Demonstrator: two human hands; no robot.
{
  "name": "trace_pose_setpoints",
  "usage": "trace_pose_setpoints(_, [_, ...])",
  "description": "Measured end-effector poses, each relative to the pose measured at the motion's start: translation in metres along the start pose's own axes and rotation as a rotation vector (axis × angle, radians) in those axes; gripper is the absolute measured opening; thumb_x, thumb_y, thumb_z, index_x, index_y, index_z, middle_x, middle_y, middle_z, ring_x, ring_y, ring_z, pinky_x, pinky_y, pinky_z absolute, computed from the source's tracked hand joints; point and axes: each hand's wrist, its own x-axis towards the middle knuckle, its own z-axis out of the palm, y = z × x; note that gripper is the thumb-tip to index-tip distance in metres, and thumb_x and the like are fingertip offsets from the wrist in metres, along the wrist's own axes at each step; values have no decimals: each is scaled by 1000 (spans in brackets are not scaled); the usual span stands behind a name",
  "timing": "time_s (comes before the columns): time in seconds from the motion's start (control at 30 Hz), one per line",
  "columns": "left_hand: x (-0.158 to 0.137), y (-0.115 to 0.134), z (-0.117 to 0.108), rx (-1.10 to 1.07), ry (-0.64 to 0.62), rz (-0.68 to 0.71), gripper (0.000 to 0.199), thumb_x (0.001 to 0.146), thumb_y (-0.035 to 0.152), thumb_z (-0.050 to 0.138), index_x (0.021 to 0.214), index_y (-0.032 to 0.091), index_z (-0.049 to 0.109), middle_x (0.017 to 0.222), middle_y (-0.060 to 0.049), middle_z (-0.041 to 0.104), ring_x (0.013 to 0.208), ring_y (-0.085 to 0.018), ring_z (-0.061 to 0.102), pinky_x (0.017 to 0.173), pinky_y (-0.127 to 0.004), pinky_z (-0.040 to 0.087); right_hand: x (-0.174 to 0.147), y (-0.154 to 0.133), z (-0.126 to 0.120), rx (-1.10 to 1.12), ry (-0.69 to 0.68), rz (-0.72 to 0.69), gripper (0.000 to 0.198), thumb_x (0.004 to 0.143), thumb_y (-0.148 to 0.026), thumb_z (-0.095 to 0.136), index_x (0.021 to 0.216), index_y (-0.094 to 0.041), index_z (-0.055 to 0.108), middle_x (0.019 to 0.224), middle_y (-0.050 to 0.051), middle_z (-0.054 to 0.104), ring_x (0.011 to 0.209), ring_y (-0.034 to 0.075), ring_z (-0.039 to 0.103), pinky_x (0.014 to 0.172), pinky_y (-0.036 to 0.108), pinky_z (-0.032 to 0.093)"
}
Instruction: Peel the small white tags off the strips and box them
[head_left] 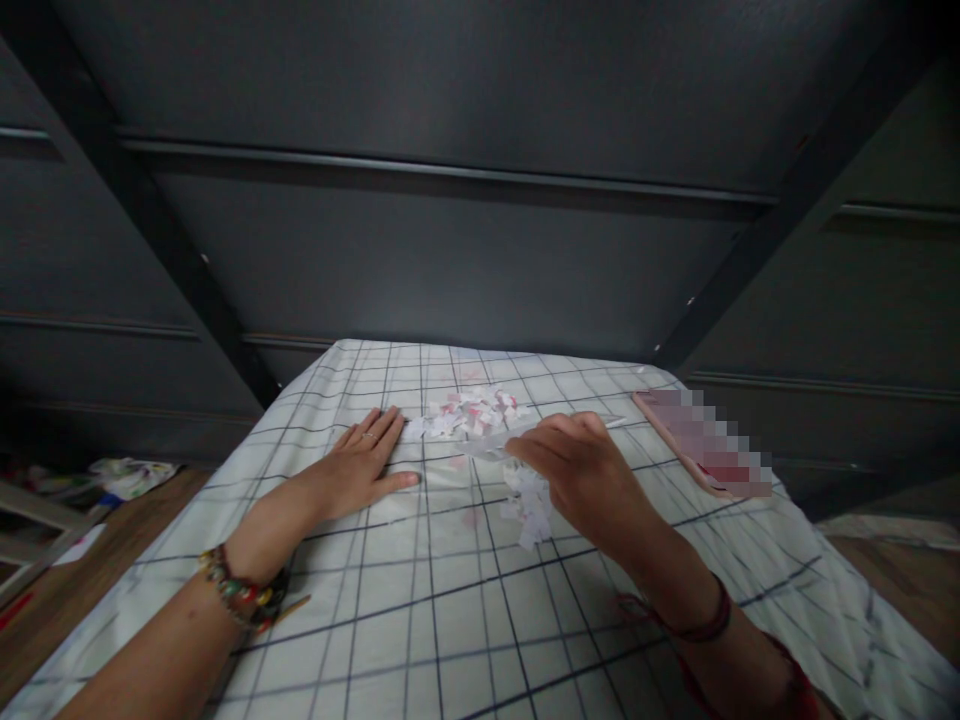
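Note:
My left hand (367, 465) lies flat on the white checked tablecloth (420, 620), fingers stretched out and holding nothing. Its fingertips are beside a loose pile of small torn paper pieces (480, 410), white with some pink. My right hand (574, 465) is closed around a pale, translucent flat strip (487, 442), whose exact kind I cannot make out. The strip's left end reaches along the near side of the pile, and its other end sticks out to the right of my knuckles. More white paper scraps (527, 505) lie just left of and partly under my right hand.
A phone-like flat object (701, 445) with a pink edge, partly blurred out, lies at the table's right. Dark panels (450, 260) stand behind the far edge. On the floor at left are a crumpled plastic bag (135, 477) and a pale frame (37, 510).

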Motion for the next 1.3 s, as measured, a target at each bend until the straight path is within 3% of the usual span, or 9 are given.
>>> trace_pose_setpoints(0.17, [1, -5, 5, -2, 37, 24, 93, 89, 74, 21, 153, 7, 16, 158, -18, 8, 146, -35, 6, 115, -47, 18, -1, 4, -11, -19, 65, 25, 44, 68, 12, 37, 86, -19, 63, 76, -1, 67, 72, 15, 50, 69, 31, 31])
trace_pose_setpoints(0.57, [1, -4, 4, -9, 38, 28, 92, 89, 74, 21, 153, 7, 16, 159, -18, 9, 146, -35, 7, 115, -48, 18, -2, 8, -9, -55, -47, 48, 45, 61, 13, 38, 82, -18, 64, 71, 0, 65, 70, 16, 49, 68, 32, 30])
trace_pose_setpoints(1.13, [-1, -3, 2, -48, 51, 43, 91, 90, 72, 26, 153, 7, 17, 158, -20, 11, 145, -37, 10, 114, -52, 20, -7, 17, -26, -118, -61, 99, 37, 60, 7, 41, 75, -18, 64, 64, 2, 60, 64, 16, 46, 64, 33, 30])
trace_pose_setpoints(1.3, [0, -3, 2, -41, 65, 49, 90, 90, 73, 26, 152, 8, 19, 158, -19, 14, 145, -36, 13, 115, -50, 20, -8, 20, -29, -106, -32, 85, 43, 61, 10, 39, 80, -19, 65, 67, 1, 62, 65, 16, 47, 66, 33, 30])
